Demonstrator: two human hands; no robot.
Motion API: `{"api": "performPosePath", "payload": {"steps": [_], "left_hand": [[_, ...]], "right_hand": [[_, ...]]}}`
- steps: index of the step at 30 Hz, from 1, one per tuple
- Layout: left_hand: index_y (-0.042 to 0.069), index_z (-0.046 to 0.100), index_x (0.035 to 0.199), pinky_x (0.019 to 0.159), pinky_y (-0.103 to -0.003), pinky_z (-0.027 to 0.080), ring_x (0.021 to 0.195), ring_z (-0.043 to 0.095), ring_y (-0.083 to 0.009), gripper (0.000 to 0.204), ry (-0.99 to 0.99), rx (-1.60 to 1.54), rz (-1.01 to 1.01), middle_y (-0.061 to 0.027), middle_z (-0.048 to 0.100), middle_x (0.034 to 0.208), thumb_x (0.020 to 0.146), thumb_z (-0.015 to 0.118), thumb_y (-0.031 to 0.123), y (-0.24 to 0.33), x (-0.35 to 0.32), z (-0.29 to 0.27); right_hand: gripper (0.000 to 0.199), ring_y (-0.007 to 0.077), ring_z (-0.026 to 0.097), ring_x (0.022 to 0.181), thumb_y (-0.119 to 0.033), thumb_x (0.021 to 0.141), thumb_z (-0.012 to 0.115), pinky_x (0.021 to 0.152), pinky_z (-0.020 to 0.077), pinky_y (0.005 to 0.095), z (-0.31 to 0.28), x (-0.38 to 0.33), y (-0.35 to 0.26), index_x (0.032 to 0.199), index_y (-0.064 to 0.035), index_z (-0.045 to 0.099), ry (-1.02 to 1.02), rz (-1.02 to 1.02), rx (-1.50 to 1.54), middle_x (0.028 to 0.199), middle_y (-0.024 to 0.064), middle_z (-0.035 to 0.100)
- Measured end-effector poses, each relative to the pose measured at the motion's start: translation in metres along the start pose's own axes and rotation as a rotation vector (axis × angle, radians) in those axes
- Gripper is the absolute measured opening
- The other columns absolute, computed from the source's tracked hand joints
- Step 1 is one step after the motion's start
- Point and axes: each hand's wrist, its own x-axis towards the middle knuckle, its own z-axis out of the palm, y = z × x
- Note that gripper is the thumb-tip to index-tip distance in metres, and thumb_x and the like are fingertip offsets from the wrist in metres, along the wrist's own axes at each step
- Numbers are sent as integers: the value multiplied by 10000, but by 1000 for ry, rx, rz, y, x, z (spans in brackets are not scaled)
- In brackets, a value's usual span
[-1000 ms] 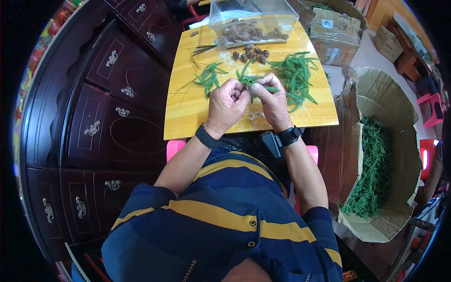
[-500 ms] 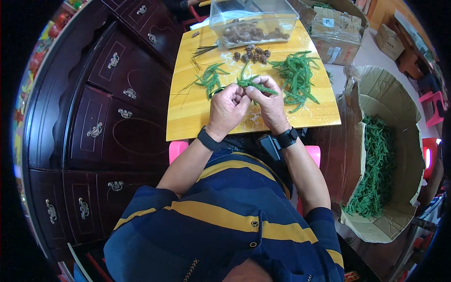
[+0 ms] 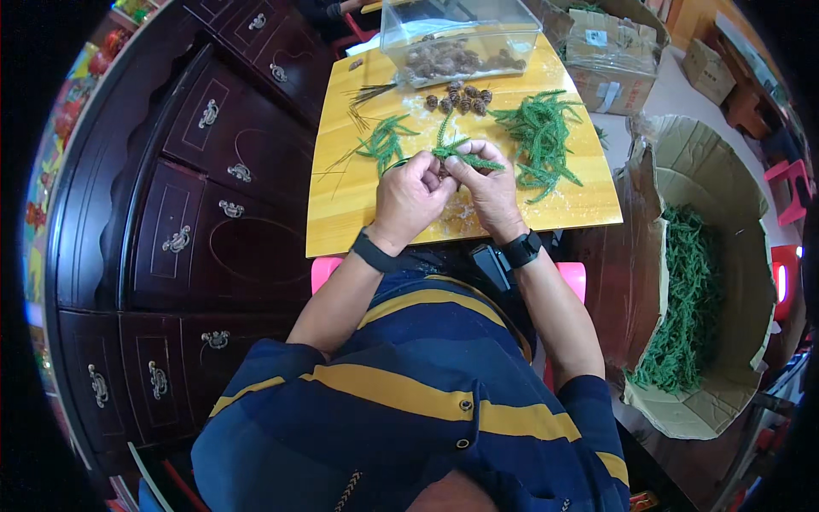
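Observation:
Above the near part of the yellow wooden table [image 3: 341, 230], both hands meet around a green artificial pine sprig [image 3: 465, 154]. My right hand [image 3: 490, 194] pinches the sprig between thumb and fingers. My left hand [image 3: 409, 200] is closed, its fingertips against the sprig's lower end; what exactly lies between them is hidden. A thin dark green loop [image 3: 394, 165] shows beside the left knuckles. To the left lies a small group of green sprigs [image 3: 386, 141], and a larger pile of sprigs [image 3: 546, 136] lies to the right. Several brown pine cones [image 3: 466, 101] sit just beyond the hands.
A clear plastic bin [image 3: 465, 38] with more pine cones stands at the table's far end. Dark thin stems [image 3: 368, 94] lie at the far left. A large open carton [image 3: 721, 375] of green sprigs is on my right; a dark drawer cabinet [image 3: 213, 247] flanks my left.
My left hand has turned slightly at the sprig, its back showing more. The right hand keeps its pinch. The whole view has shifted a little.

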Motion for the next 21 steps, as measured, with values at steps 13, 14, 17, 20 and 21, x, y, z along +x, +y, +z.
{"api": "performPosePath", "payload": {"steps": [13, 14, 17, 20, 21], "left_hand": [[59, 710, 959, 575, -307, 499, 591, 640, -189, 157, -225, 159, 178, -96, 658, 694, 822, 722, 133, 17, 45, -34], [56, 713, 972, 577, -296, 495, 592, 636, -171, 160, -320, 183, 107, -96, 662, 709, 826, 716, 122, 14, 47, -34], [40, 711, 951, 592, -269, 489, 617, 619, -119, 121, -289, 11, 95, -63, 673, 736, 847, 709, 101, -2, 56, -36], [27, 709, 934, 608, -246, 485, 647, 603, -79, 89, -233, -184, 47, -28, 677, 756, 869, 703, 88, -18, 51, -31], [22, 709, 928, 617, -236, 483, 664, 596, -65, 79, -194, -294, 8, -9, 675, 762, 881, 700, 84, -23, 49, -28]], "right_hand": [[159, 70, 634, 854, -14, 873, 737, 752, 529, 225, 4, 0, 6, 991, -26, 632, -154, -56, -127, 922, 2, 675], [159, 70, 634, 854, -14, 873, 737, 752, 529, 225, 2, 0, 7, 991, -26, 632, -154, -57, -128, 922, 2, 675], [182, 96, 646, 844, -16, 883, 729, 784, 536, 247, -2, 2, 8, 1030, -37, 625, -179, 14, -133, 940, 20, 684], [185, 102, 649, 852, -13, 881, 729, 784, 538, 250, -4, 3, 0, 1029, -37, 623, -126, -2, -120, 950, 28, 684], [186, 105, 650, 855, -11, 880, 730, 783, 539, 252, -3, 3, -1, 1029, -37, 622, -100, -12, -114, 955, 32, 685]]}}
